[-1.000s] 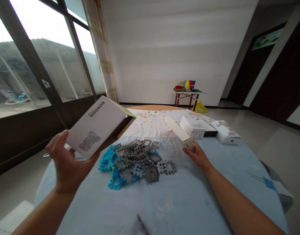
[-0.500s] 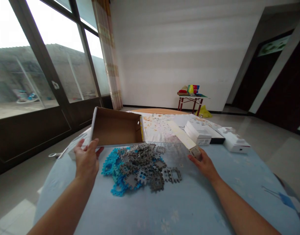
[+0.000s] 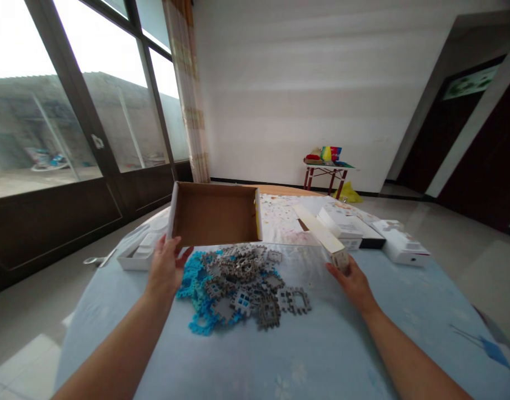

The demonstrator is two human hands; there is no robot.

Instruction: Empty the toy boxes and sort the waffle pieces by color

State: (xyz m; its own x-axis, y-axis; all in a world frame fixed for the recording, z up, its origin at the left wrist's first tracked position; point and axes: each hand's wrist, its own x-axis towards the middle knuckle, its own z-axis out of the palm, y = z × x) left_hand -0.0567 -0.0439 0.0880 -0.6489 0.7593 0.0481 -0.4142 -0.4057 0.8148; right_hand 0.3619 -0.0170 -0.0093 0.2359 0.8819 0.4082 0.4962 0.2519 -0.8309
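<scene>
My left hand (image 3: 166, 265) grips the lower left corner of an open cardboard box (image 3: 215, 214), brown inside and white outside. The box is tipped up, its opening towards me, behind a heap of interlocking plastic pieces. Grey pieces (image 3: 242, 266) make up most of the heap; bright blue pieces (image 3: 200, 322) lie on its left side. On the right, my right hand (image 3: 351, 280) is closed on the near end of a long, pale cardboard piece (image 3: 319, 230). Some brown shows at its left side; whether it is a lid or a narrow box I cannot tell.
White boxes (image 3: 400, 247) stand at the right of the table, beside a black-sided box (image 3: 371, 242). A small white open box (image 3: 132, 261) sits at the left. A blue flowered cloth (image 3: 238, 366) covers the table. Against the wall stands a small side table (image 3: 330, 165).
My left hand and the open box have moved right, uncovering more of the small white box. My right hand has shifted slightly right and down with the pale piece.
</scene>
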